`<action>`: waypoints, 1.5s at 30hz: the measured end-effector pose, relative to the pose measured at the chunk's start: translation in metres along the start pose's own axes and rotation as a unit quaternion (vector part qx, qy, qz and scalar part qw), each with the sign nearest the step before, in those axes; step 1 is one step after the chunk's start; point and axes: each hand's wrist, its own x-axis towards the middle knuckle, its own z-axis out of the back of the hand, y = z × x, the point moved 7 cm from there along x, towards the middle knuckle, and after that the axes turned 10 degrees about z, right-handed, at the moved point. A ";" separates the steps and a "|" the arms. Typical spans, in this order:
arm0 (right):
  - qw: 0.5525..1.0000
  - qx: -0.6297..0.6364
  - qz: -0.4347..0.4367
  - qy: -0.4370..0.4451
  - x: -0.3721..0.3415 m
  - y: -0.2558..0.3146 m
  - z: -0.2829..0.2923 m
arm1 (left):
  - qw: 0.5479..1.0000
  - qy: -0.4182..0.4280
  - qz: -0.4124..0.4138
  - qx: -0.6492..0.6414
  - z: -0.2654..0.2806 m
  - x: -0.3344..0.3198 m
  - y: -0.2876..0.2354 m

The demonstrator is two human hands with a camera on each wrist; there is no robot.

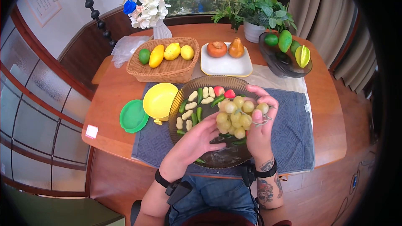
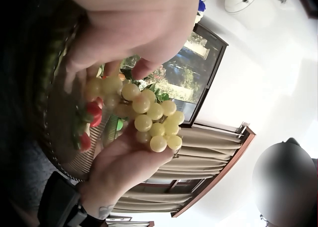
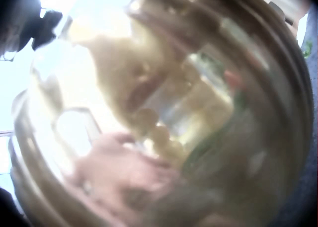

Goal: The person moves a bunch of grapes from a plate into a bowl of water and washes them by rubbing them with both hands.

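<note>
Above a ridged brown glass bowl (image 1: 172,115), my right hand (image 1: 264,127) holds a bunch of pale green grapes (image 1: 235,117), its fingers bent about the right side and a thin stem showing by the thumb. My left hand (image 1: 197,138) touches the bunch from the left, thumb stretched out below it; some of its fingertips are hidden behind the grapes. The left wrist view shows the grapes (image 2: 154,120) between both hands. Inside the bowl lie peanuts (image 1: 190,105), green peppers (image 1: 199,114) and red strawberry-like pieces (image 1: 229,94). The right wrist view is blurred by the glass.
A yellow bowl (image 1: 161,100) and green lid (image 1: 134,116) sit left of the glass bowl on and beside a blue towel (image 1: 289,134). Behind stand a wicker basket (image 1: 163,73) of fruit, a white tray (image 1: 226,68) and a dark fruit dish (image 1: 284,69).
</note>
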 end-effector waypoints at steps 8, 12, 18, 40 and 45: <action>0.990 0.014 -0.103 0.092 -0.004 -0.017 -0.017 | 1.000 0.009 0.009 -0.003 0.004 0.002 -0.001; 0.975 -0.032 -0.180 0.129 -0.013 -0.035 -0.018 | 0.997 -0.046 -0.023 -0.061 0.016 0.004 -0.004; 0.929 -0.161 -0.259 0.208 -0.021 -0.043 -0.015 | 0.984 -0.081 -0.039 -0.152 0.031 0.008 0.000; 0.840 -0.292 -0.207 0.408 -0.048 -0.056 -0.031 | 0.988 -0.085 -0.042 -0.124 0.032 0.004 -0.004; 0.852 -0.223 -0.245 0.405 -0.044 -0.051 -0.033 | 0.991 -0.065 -0.034 -0.111 0.034 0.005 -0.004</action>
